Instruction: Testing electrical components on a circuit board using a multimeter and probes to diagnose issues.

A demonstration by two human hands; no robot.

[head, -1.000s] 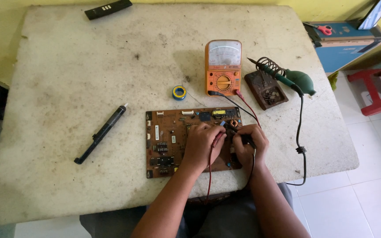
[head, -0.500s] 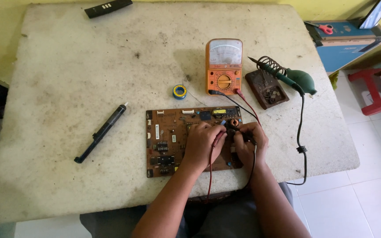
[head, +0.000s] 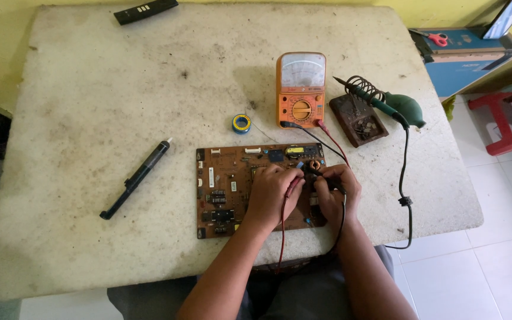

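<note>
Stained white table [head: 90,106], yellow wall behind, tiled floor beside. Left hand [head: 272,195] gripping red probe lead [head: 282,225], right hand [head: 336,192] gripping black probe lead [head: 342,220], over brown circuit board [head: 226,189].

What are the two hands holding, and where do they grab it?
Each hand pinches a meter probe near its tip, down on the brown circuit board: the left hand the red-wired probe, the right hand the black-wired one. The exact finger grip is hidden.
</note>
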